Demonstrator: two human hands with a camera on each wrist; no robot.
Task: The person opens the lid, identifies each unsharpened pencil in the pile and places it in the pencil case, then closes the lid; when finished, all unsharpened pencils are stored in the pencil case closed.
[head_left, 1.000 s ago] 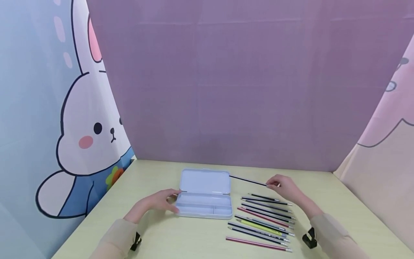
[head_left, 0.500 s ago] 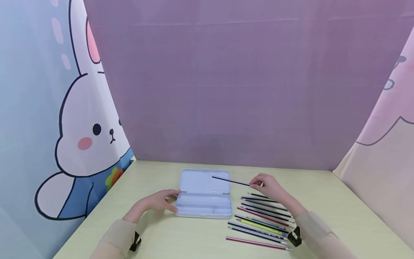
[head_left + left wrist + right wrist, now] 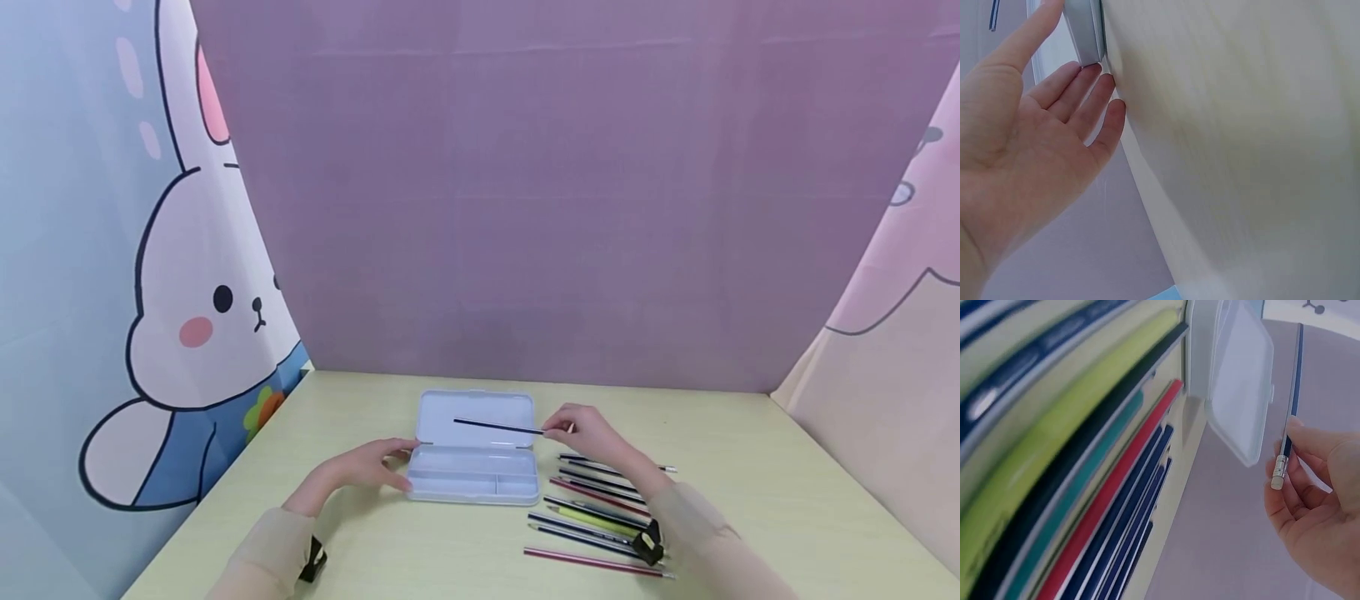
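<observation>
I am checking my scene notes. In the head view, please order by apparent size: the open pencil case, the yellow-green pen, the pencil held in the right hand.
1. Pencil case, clearly largest.
2. Yellow-green pen and held pencil: similar length, and the pen lies nearer the camera, so I leave them unranked.

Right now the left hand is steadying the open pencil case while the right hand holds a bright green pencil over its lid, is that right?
Not quite: the pencil pinched by the right hand is dark blue, not bright green, as the right wrist view shows. The rest stands: the left hand touches the end of the open pencil case, and the pencil is over its lid.
</observation>
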